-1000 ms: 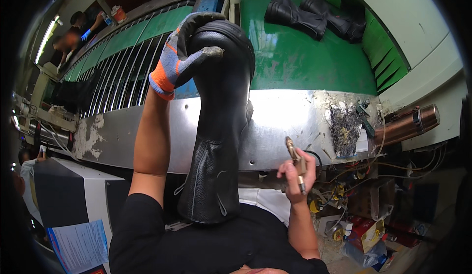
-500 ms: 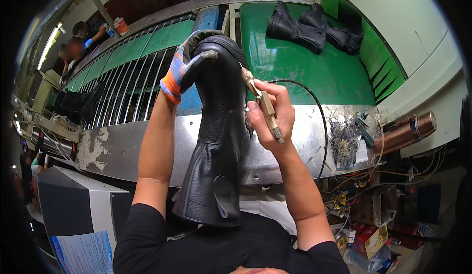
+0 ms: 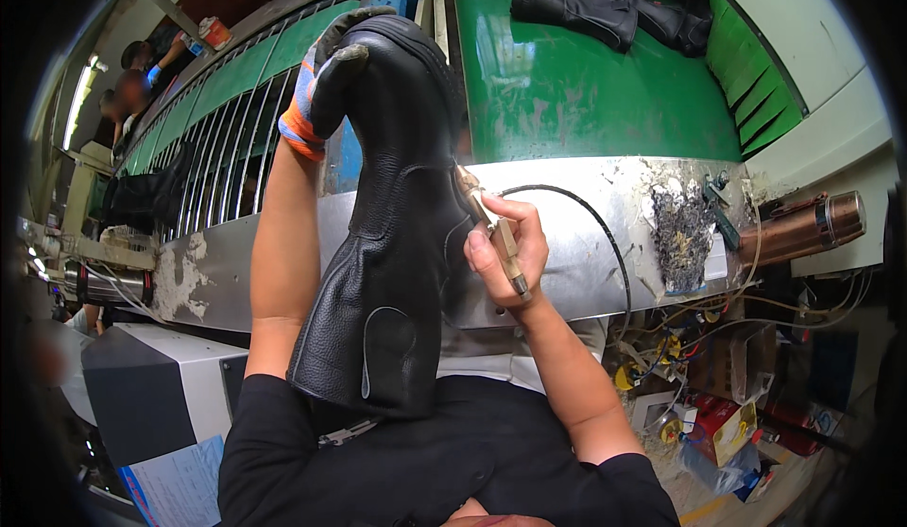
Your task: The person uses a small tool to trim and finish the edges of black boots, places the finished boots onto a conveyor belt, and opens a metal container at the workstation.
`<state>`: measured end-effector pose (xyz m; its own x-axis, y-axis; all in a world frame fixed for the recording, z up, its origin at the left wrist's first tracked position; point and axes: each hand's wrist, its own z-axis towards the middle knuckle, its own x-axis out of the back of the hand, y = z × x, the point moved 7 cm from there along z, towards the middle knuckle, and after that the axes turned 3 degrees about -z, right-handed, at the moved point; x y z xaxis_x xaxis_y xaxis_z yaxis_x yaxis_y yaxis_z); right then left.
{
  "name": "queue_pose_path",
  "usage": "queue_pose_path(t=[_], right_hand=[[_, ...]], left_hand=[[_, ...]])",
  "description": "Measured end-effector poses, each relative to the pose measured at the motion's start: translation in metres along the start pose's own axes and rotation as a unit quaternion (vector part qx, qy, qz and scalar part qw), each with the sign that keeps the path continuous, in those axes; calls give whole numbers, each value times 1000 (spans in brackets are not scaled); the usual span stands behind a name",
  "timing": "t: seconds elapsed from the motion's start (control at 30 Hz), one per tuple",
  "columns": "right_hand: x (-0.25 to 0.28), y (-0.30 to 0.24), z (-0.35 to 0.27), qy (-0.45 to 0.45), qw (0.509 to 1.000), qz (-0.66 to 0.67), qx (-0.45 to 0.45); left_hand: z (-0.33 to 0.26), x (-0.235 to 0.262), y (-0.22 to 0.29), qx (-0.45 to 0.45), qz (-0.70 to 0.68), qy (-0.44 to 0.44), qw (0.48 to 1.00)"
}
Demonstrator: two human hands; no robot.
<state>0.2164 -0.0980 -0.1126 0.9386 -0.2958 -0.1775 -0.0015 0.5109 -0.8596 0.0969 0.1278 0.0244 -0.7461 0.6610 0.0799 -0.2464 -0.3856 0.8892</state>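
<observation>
A tall black leather boot (image 3: 398,182) is held up in front of me, toe end away from me and wide shaft opening near my chest. My left hand (image 3: 321,87), in a grey, blue and orange glove, is closed around its toe and sole. Bare, my right hand (image 3: 508,243) grips a slim brass-coloured nozzle tool (image 3: 505,241) with a black hose (image 3: 595,201). The tool's tip is at the boot's right side, around ankle height; whether it touches the leather I cannot tell. A rounded leather tab (image 3: 388,357) shows near the shaft opening.
Two more black boots (image 3: 576,7) lie on a green belt (image 3: 567,116) beyond a metal ledge (image 3: 567,177). A copper-coloured flask (image 3: 803,228) sits at the right, above tangled cables. Metal bars (image 3: 213,158) run along the left. Co-workers (image 3: 130,92) are far left.
The boot has shifted left and turned, showing more of its side and tab. My right hand has brought the nozzle tool from near the toe down to the ankle. The view has shifted too.
</observation>
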Motion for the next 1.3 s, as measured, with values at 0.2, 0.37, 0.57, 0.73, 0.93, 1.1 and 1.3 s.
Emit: queue_pose_path(t=[0.2,0.37,0.57,0.73,0.93,1.1,1.3], right_hand=[[1,5,-12,17,999,-7,-29],[3,6,-20,11,999,-17,-31],[2,9,-26,-28,986,81,-145],[11,27,-34,23,937,252,-240],[10,42,-27,99,900,312,-289],[-16,49,-16,106,896,322,-285],[-34,59,-22,99,906,298,-285]], left_hand=[[0,2,2,-11,23,4,1000],[-1,14,-17,24,-33,-1,999],[-18,59,-38,64,-156,28,985],[-56,91,-68,159,-245,60,955],[-142,115,-94,189,-240,278,911],[-249,124,-69,238,-152,282,917],[-332,56,-29,326,-136,341,871]])
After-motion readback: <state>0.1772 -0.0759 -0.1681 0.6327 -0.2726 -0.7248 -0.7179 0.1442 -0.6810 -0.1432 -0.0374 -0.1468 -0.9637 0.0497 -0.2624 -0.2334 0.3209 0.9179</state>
